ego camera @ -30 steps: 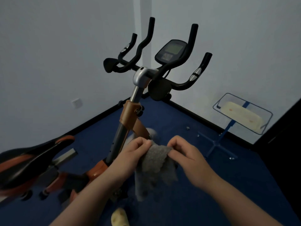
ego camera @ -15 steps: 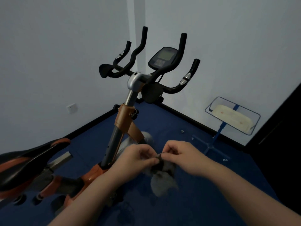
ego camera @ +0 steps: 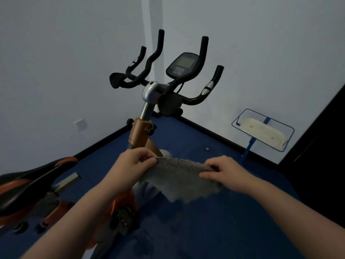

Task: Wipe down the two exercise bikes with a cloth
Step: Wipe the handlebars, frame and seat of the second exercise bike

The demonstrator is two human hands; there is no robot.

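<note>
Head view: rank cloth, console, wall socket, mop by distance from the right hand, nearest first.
From the right hand:
1. Cloth: pinched in it, stretched across to the left hand.
2. Mop: right, leaning on the wall.
3. Console: up on the handlebars.
4. Wall socket: far left wall.

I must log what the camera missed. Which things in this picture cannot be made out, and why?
- Second bike: none shows in the head view; only one exercise bike is there.
- Saddle: cut off by the left edge.
- Console: screen too small and dim to read.
- Pedals and flywheel: hidden behind the left hand, the forearms and the grey cloth.
- Right hand: its fingertips are tucked under the cloth.
</note>
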